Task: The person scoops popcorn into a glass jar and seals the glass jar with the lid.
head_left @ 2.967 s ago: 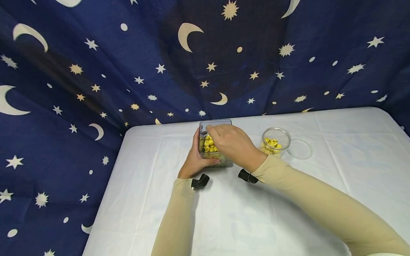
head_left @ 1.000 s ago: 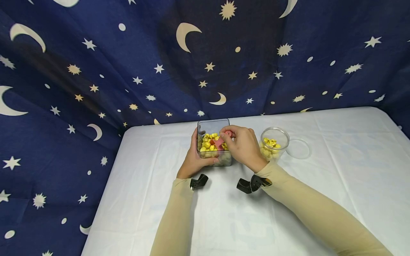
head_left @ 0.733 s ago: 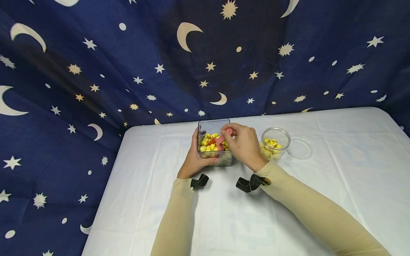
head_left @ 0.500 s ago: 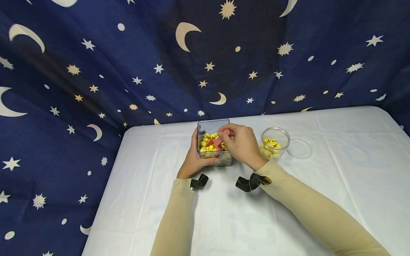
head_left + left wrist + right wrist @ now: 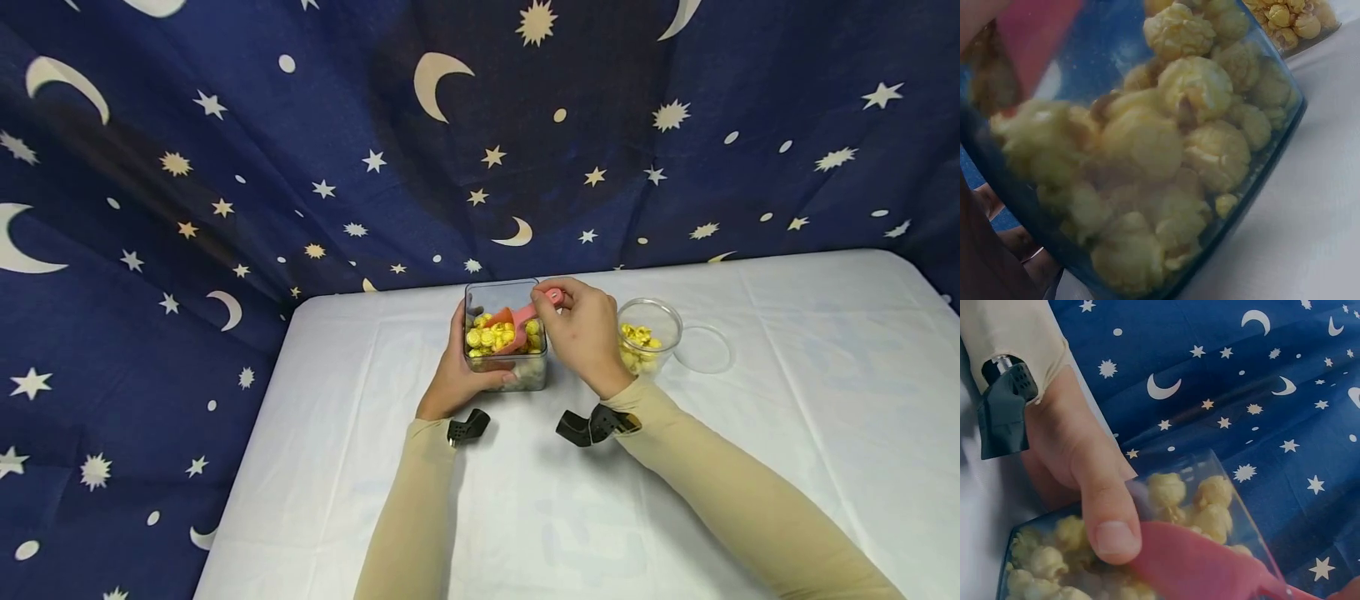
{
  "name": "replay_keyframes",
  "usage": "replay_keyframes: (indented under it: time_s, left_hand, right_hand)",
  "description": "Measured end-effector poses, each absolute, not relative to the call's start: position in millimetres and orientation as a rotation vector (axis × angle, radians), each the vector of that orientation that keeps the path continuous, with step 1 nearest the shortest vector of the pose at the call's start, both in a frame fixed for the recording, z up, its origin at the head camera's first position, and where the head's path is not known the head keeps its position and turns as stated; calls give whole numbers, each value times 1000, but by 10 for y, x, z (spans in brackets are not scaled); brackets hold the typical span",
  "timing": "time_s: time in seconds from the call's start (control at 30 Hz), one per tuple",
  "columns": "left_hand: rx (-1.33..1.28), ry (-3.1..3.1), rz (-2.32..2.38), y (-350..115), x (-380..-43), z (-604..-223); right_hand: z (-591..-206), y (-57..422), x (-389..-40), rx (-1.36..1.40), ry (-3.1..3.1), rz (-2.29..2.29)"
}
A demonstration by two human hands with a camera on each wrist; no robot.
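Observation:
A clear square container [image 5: 531, 377] of yellow popcorn [image 5: 1194, 90] stands on the table, gripped at its left side by my left hand [image 5: 456, 379], the thumb across the front. My right hand [image 5: 583, 333] pinches the handle end of a pink scoop [image 5: 525, 314] at the container's right edge. The scoop's bowl is inside the container, tilted, with several popcorn pieces [image 5: 491, 336] in it. From the right wrist, the scoop [image 5: 1194, 562] shows from its underside beside my left thumb.
Right of the container is a clear round tub [image 5: 651, 302] partly filled with popcorn, close to my right wrist. A clear round lid [image 5: 703, 370] lies flat beside that tub. A white cloth [image 5: 525, 500] covers the table; a blue star-patterned curtain [image 5: 337, 125] hangs behind.
My right hand has come up and to the right from deep in the container. The scoop has levelled from a steep angle, now showing popcorn in its bowl. My left hand keeps its hold.

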State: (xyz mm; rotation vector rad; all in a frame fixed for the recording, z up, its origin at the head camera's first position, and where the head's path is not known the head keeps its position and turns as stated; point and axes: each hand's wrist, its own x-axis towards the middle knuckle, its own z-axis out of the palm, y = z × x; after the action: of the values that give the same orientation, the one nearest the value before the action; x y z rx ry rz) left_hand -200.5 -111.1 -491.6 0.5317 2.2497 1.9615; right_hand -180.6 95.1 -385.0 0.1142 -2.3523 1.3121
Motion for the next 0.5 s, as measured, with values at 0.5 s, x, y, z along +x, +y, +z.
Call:
replay_keyframes:
  time_s: [0.5]
  left_hand:
    - [572, 2283, 1978, -1120, -1994, -4930]
  right_hand:
    - [-3857, 967, -1815, 95, -2429, 1497]
